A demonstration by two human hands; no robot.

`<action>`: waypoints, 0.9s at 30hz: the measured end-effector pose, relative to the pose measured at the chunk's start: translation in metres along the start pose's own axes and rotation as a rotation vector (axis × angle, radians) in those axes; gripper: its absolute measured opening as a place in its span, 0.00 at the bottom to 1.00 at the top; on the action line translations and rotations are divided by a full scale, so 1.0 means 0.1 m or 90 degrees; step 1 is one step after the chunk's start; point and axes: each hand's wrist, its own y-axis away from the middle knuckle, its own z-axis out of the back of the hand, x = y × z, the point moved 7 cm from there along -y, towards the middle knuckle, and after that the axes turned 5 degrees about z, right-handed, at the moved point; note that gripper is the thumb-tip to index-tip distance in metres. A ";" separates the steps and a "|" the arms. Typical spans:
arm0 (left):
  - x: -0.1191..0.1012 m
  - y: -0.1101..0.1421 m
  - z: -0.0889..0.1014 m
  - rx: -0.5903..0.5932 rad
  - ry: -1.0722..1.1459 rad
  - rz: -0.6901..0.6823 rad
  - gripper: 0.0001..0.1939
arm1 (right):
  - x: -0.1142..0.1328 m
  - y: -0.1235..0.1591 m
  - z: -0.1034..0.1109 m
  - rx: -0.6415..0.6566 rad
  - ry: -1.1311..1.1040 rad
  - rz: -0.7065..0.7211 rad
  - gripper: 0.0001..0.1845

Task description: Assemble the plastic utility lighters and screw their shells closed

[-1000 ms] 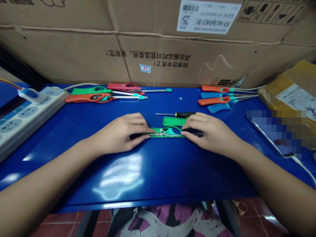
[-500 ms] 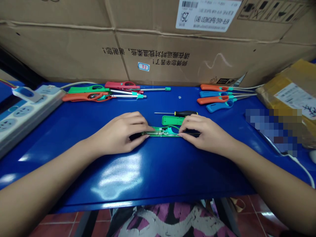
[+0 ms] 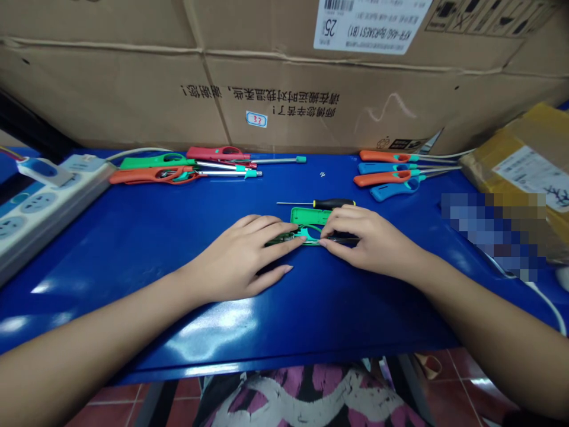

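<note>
An opened green lighter body [image 3: 306,236] lies flat on the blue table [image 3: 284,308], its inner parts and thin wire showing. My left hand [image 3: 246,258] rests palm down over its left end, fingers stretched out and pressing on it. My right hand [image 3: 362,237] has its fingers curled on the lighter's right end, pinching it against the table. A loose green cover piece [image 3: 306,214] lies just behind the lighter, and a small black-handled screwdriver [image 3: 326,203] lies behind that.
Several long lighters [image 3: 186,166] lie at the back left and another group of lighters [image 3: 391,173] at the back right. A white power strip [image 3: 40,198] sits at the left edge. Large cardboard boxes [image 3: 284,77] wall the back; a yellow parcel [image 3: 524,160] is at right.
My left hand slid right along the lighter and its fingers stretched out flat over it. My right hand stayed put at the right end.
</note>
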 end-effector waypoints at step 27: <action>0.02 0.00 0.00 -0.036 0.003 -0.019 0.19 | -0.10 -0.01 0.00 -0.042 -0.181 -0.102 0.05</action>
